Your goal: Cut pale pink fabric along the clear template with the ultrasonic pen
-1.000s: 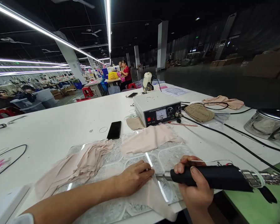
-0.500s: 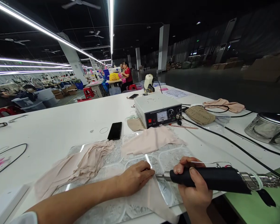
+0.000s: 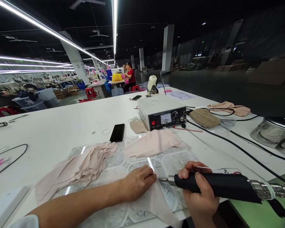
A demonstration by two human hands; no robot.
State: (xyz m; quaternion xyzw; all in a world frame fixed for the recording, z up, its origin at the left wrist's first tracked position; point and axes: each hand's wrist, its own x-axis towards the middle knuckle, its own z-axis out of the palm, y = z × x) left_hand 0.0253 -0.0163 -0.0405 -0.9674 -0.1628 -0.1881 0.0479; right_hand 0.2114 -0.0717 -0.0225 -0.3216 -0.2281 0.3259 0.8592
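My right hand (image 3: 199,196) is wrapped round a black handheld tool (image 3: 218,186) whose metal tip points left, close to my left fingertips. My left hand (image 3: 137,182) lies knuckles-up, fingers curled down on a pale pink fabric piece (image 3: 156,199) on a clear glass plate (image 3: 175,161). A stack of pink fabric pieces (image 3: 82,164) lies to the left on the plate, and another pink piece (image 3: 154,142) lies just beyond my hands.
A white control box with a dial (image 3: 162,112) stands behind the plate, with black cables (image 3: 230,144) running right. A black phone (image 3: 117,132) lies left of it. A metal bowl-shaped object (image 3: 273,131) sits at far right. A person in red (image 3: 130,76) works at a distant table.
The view has tilted slightly, so everything sits a little lower in frame. Both hands and the tool keep the same pose on the fabric.
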